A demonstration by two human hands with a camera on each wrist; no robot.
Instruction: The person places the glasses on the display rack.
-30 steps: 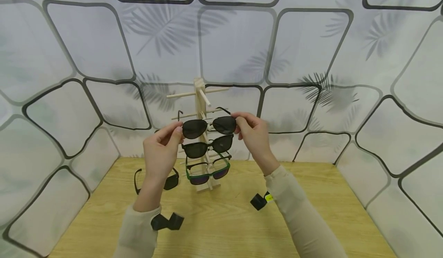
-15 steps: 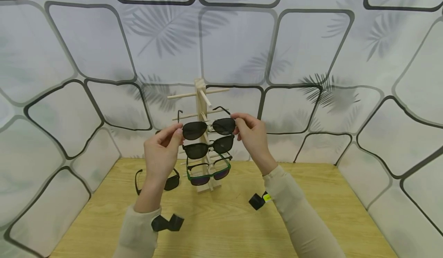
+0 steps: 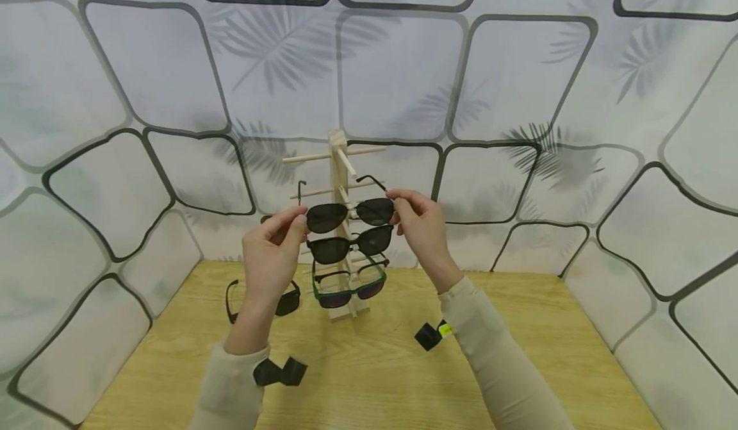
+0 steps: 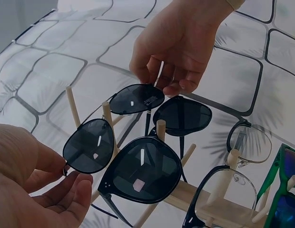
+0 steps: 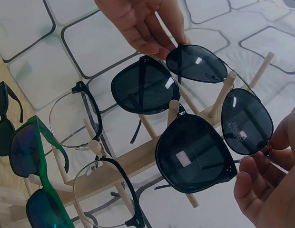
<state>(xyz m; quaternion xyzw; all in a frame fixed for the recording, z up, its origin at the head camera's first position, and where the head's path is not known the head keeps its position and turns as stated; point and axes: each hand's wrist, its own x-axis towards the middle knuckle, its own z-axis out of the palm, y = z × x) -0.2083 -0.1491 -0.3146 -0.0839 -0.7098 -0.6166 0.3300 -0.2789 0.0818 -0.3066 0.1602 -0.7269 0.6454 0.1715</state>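
Dark aviator-style sunglasses with a thin metal bridge are at the wooden display rack, above a second pair. My left hand pinches their left hinge corner between thumb and fingers; my right hand pinches the right one. In the left wrist view the bridge lies by a peg; whether it bears on the peg I cannot tell. Below them sit thick-framed black sunglasses, then half-rim clear glasses and green-framed sunglasses, all on the rack. The temples of the held pair point back toward the wall.
Another pair of black sunglasses lies on the wooden table, partly behind my left forearm. The rack's top pegs carry no glasses. A patterned cloth wall closes the back and sides.
Both hands keep their pinch on the aviator sunglasses, which stay almost still at the rack. The whole view shifts slightly.
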